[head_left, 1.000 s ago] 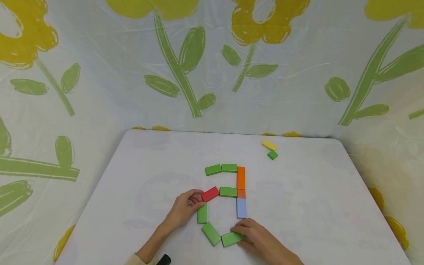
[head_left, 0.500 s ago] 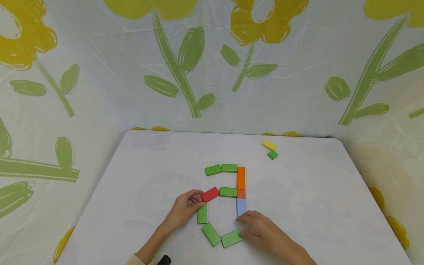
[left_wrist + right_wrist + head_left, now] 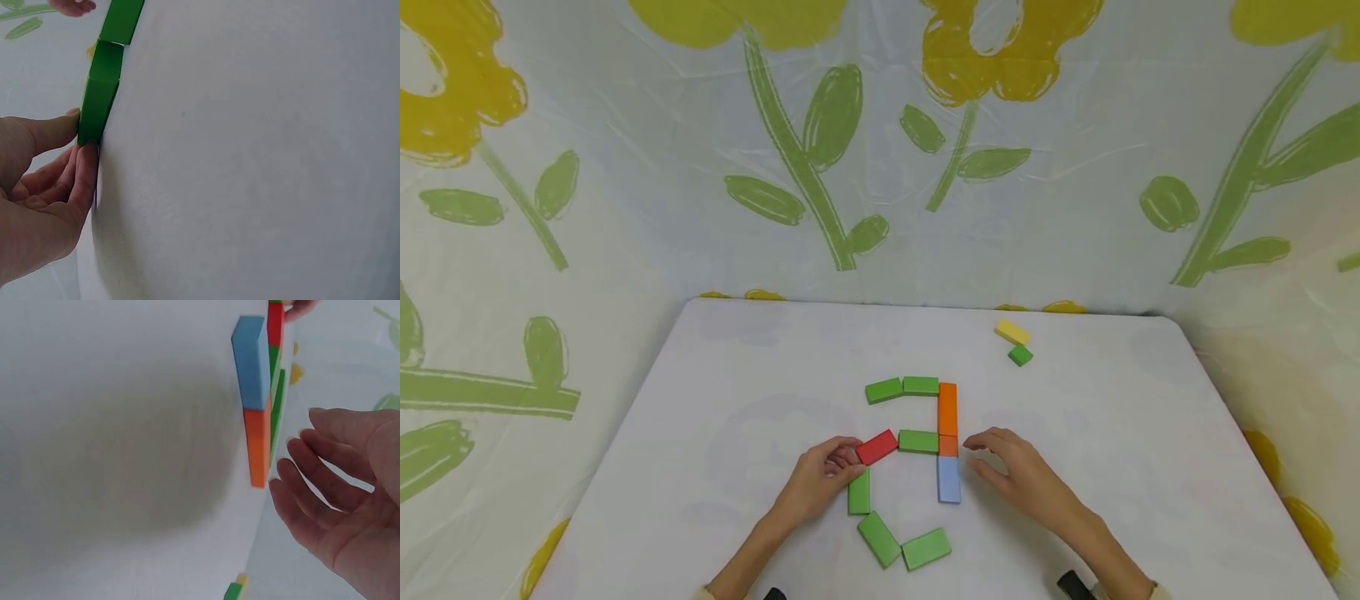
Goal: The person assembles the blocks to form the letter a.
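Observation:
At the left of the block outline, the thumb and index finger of my left hand (image 3: 816, 479) pinch the left end of the red block (image 3: 877, 447). The thumb lies over the top of the upright green block (image 3: 859, 490). In the left wrist view the green block (image 3: 100, 94) hides the red one. My right hand (image 3: 1026, 479) holds nothing; its bent fingers are spread from the thumb, right of the small orange block (image 3: 948, 446) and the blue block (image 3: 949, 480). The right wrist view shows a gap between these fingers (image 3: 306, 481) and the blocks.
A long orange block (image 3: 947, 409) and several more green blocks (image 3: 921, 386) continue the outline. The lower right green block (image 3: 927, 548) stands apart from the blue one. Farther back lie a yellow block (image 3: 1012, 332) and a small green block (image 3: 1020, 355) on the white table (image 3: 1112, 400).
My right hand has let go of the lower right green block and moved up and right, past the blue block. My left hand stays at the red block.

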The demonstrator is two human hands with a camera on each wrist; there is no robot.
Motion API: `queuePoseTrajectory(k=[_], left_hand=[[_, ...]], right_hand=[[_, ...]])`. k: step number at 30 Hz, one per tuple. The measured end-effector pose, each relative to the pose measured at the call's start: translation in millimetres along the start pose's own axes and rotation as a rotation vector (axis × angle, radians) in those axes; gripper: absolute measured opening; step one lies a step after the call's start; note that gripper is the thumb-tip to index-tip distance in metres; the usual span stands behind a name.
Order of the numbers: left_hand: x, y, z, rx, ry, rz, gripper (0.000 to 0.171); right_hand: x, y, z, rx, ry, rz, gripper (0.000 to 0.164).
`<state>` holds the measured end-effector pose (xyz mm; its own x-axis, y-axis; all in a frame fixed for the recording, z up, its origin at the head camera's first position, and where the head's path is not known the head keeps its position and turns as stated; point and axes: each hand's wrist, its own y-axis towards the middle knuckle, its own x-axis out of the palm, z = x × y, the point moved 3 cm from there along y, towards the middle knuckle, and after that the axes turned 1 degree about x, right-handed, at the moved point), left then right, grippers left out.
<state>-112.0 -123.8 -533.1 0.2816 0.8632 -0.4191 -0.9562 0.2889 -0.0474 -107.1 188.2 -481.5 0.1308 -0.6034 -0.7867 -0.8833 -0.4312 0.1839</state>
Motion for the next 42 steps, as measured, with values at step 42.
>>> queuePoseTrajectory(k=[42], left_hand=[[-0.9,-1.2,-6.1,-0.025,-0.034,-0.019,0.034]], right_hand=[[-51,75,124,0.488,0.085,0.256,0.046]])
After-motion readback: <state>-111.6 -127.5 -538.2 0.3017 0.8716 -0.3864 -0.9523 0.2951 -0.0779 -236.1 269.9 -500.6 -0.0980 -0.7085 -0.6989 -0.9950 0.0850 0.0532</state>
